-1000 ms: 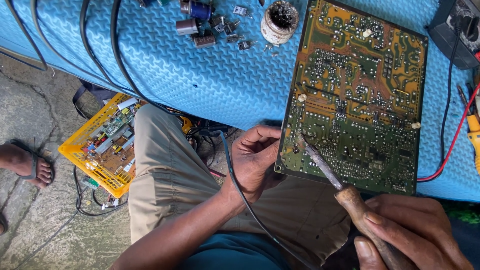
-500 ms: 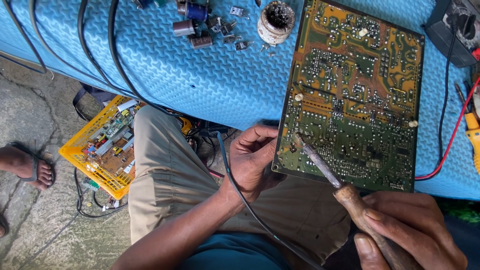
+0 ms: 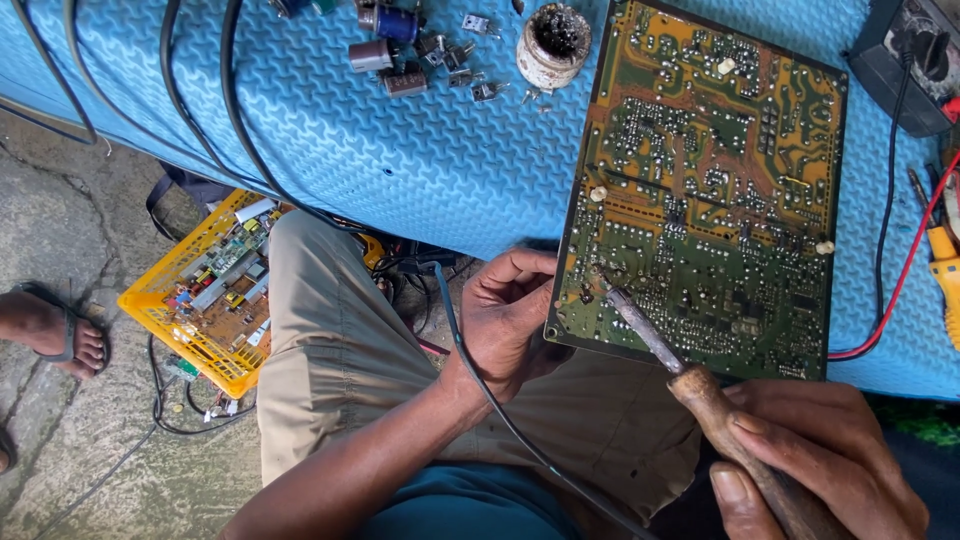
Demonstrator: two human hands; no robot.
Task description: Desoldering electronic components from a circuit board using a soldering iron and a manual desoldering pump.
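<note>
A large green and yellow circuit board (image 3: 710,190) lies solder side up, hanging over the near edge of a blue textured table mat (image 3: 400,150). My left hand (image 3: 510,320) grips the board's lower left corner, thumb on top. My right hand (image 3: 810,460) is closed on the wooden handle of a soldering iron (image 3: 690,370). The iron's metal tip touches the board near its lower left part. The iron's black cord (image 3: 500,410) runs down across my left wrist.
Loose capacitors (image 3: 385,45) and a small round tin (image 3: 553,45) sit at the mat's far side. A multimeter (image 3: 915,55) with a red lead (image 3: 900,280) is at the right. A yellow crate of boards (image 3: 205,290) stands on the floor, near another person's sandalled foot (image 3: 50,325).
The soldering iron's tip has slid a little up and left along the board. My left hand keeps its hold on the corner.
</note>
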